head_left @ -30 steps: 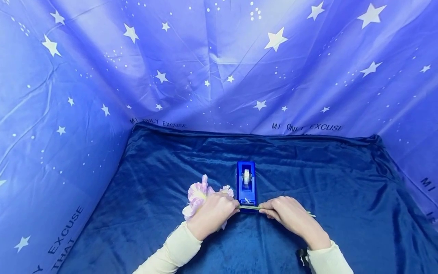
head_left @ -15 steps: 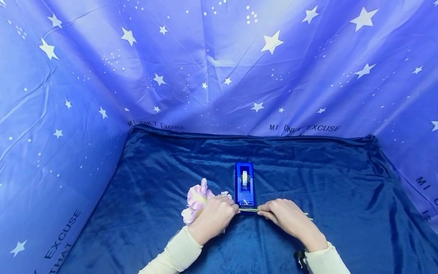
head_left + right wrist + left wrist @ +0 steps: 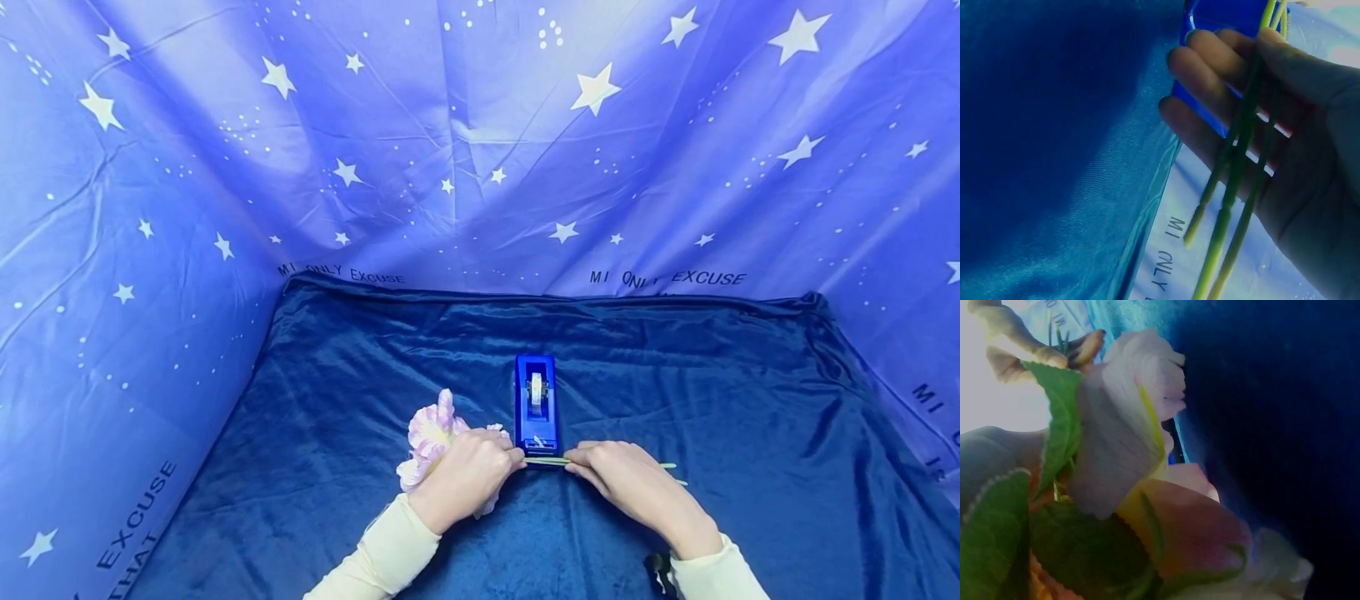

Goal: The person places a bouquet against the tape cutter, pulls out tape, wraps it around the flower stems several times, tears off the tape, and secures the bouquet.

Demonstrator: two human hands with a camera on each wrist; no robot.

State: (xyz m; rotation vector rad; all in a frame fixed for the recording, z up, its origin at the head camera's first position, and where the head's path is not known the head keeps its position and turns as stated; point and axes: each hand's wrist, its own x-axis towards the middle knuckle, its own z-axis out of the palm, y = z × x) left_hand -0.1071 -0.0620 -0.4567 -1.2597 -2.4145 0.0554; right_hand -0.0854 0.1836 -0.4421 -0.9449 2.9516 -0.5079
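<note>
Pale pink flowers [image 3: 431,435] stick out beyond my left hand [image 3: 468,475], which grips their stems just below the blossoms. Petals [image 3: 1122,425] and green leaves [image 3: 1060,412] hide much of that hand in the left wrist view. My right hand [image 3: 630,485] pinches the green stems [image 3: 546,460] between thumb and forefinger, and their loose ends [image 3: 1216,244] run across its palm. Between both hands the stems stretch sideways over the front end of a blue tape dispenser [image 3: 537,427]. Whether they touch it I cannot tell. A roll of tape [image 3: 536,390] sits in the dispenser.
Dark blue velvety cloth [image 3: 360,358] covers the work surface, with some folds. Purple-blue star-printed curtains [image 3: 450,125] enclose it at the back and sides. A small black object [image 3: 660,575] shows by the right sleeve.
The head view has shifted slightly. Both hands keep their hold on the flowers and stems at the dispenser's front, with barely any movement.
</note>
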